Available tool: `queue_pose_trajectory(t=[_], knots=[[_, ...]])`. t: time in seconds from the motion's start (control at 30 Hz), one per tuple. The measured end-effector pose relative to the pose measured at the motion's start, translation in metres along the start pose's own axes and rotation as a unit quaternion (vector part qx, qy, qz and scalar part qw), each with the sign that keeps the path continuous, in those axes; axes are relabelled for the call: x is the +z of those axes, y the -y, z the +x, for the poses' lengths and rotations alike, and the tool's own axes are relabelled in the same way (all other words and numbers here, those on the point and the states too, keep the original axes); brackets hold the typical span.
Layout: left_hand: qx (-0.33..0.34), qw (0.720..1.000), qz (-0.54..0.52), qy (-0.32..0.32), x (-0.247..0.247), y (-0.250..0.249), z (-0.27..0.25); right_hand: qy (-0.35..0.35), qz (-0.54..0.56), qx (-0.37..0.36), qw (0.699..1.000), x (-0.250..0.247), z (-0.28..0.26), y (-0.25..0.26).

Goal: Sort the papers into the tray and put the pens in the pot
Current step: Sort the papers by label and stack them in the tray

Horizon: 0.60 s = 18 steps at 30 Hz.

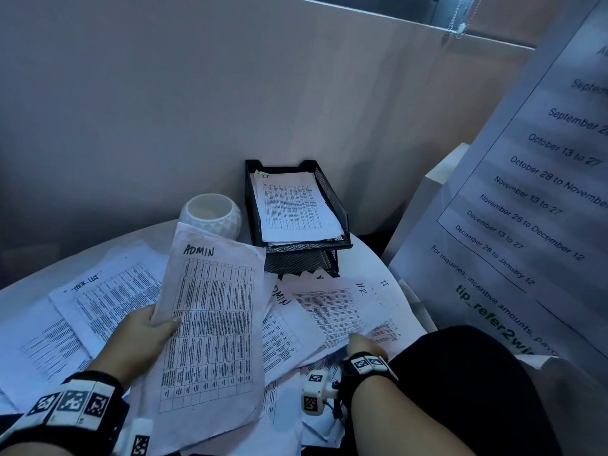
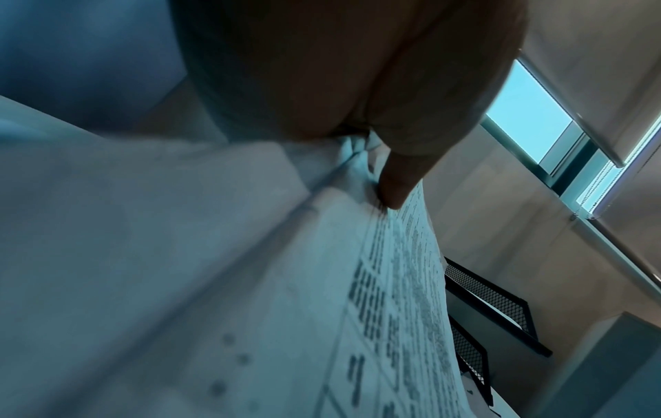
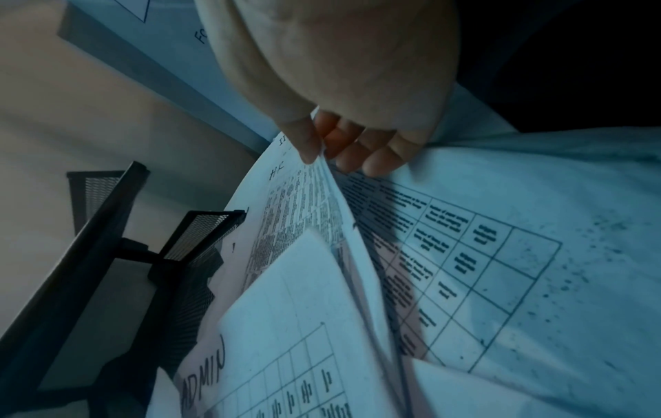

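ADMIN sheet (image 1: 210,327) — pinched in left hand (image 1: 144,334), raised apparently for label-reading; right hand (image 1: 360,343) pinches HR sheet's (image 1: 332,304) corner, presumably lifting it next; tray (image 1: 332,205), pot (image 1: 210,215) beyond both hands.

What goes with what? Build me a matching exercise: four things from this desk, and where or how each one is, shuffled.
1. ADMIN sheet
2. IT sheet
3. white pot
4. HR sheet

a. lying in the top tier of the black tray
b. standing left of the tray
c. held up by the left hand
d. edge pinched by the right hand

Pairs: 1-c, 2-a, 3-b, 4-d
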<state>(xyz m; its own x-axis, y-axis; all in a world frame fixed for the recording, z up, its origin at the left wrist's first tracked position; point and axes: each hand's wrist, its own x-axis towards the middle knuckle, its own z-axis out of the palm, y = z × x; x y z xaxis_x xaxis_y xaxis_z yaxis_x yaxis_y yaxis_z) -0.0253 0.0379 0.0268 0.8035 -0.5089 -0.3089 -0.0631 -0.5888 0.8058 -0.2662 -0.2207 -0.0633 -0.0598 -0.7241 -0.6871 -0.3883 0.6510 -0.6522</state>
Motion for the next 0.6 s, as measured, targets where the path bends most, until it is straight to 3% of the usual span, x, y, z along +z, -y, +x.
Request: queue_pose_trajectory(t=[0.17, 0.33, 0.47, 0.6], knots=[[-0.017, 1.000, 0.007, -0.004, 0.000, 0.002, 0.006, -0.137, 0.015, -0.156, 0.978, 0.021, 0.010, 0.009], [-0.023, 1.000, -0.004, -0.019, 0.000, 0.010, 0.013, -0.173, 0.062, -0.349, 0.919, 0.032, -0.028, 0.044], [-0.015, 0.999, -0.006, -0.034, -0.003, 0.009, 0.012, -0.143, 0.096, -0.495, 0.852, 0.032, -0.075, 0.076], [-0.022, 0.999, -0.015, -0.037, -0.005, 0.009, 0.012, -0.076, 0.163, -0.555, 0.813, 0.031, -0.121, 0.093]])
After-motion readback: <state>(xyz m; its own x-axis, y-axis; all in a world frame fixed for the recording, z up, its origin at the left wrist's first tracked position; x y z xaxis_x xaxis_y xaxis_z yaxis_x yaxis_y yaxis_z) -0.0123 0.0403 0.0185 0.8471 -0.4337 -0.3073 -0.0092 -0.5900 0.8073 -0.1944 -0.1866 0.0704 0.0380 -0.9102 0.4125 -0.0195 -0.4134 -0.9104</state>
